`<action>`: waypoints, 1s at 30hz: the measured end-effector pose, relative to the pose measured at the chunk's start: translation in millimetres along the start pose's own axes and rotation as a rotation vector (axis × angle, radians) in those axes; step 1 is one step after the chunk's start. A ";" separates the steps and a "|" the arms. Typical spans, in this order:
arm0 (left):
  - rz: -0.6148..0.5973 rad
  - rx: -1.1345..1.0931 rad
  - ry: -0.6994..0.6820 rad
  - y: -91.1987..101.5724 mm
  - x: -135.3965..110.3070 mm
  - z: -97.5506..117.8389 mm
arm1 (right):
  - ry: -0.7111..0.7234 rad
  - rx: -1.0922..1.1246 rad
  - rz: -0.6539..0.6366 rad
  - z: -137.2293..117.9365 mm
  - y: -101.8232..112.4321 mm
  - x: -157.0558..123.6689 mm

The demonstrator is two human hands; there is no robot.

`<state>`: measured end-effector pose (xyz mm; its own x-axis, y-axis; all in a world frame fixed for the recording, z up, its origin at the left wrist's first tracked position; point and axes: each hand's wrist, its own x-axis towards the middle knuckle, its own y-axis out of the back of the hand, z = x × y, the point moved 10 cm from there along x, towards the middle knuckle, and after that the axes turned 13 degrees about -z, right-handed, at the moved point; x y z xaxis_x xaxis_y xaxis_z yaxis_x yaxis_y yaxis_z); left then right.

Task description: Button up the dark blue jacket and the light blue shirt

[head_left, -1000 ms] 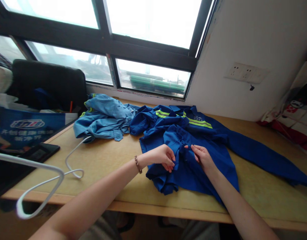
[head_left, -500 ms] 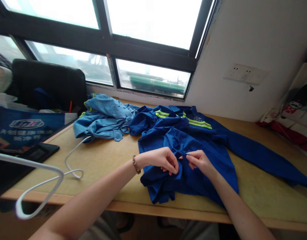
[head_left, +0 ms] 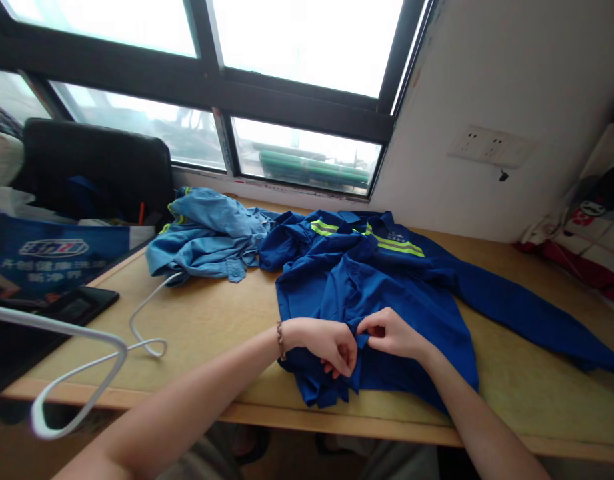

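A dark blue work jacket [head_left: 411,307] with yellow-green reflective stripes lies spread on the table, its collar toward the window and one sleeve stretched out to the right. My left hand [head_left: 331,343], a bracelet at its wrist, is closed on the jacket's cloth close to the lower front edge. Beside it, my right hand [head_left: 391,332] pinches a fold of the front edge between thumb and fingers. The cloth between the two hands is bunched, and the fingertips of the left hand are partly hidden.
A crumpled light blue garment [head_left: 217,230] lies left of the jacket on the wooden table [head_left: 201,320]. A white cable [head_left: 137,327] loops across the left side. A blue printed bag [head_left: 61,257] and a dark flat device [head_left: 94,300] are at far left. The window [head_left: 307,147] stands behind.
Both hands have moved slightly down along the jacket's front edge, toward me. My right hand has turned and come closer to the left. The light blue garment is unmoved.
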<state>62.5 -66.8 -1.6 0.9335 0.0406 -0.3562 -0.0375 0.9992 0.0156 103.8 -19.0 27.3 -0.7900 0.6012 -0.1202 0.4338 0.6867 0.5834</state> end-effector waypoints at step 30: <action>0.649 -0.657 -0.308 58.4 -21.0 -18.8 | -0.176 0.694 0.199 44.1 15.7 -7.3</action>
<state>34.0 -9.3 -10.8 0.7099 0.6750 -0.2011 -0.6821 0.5877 -0.4351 135.4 5.5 2.0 -0.6118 0.7579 -0.2265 0.7817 0.6231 -0.0266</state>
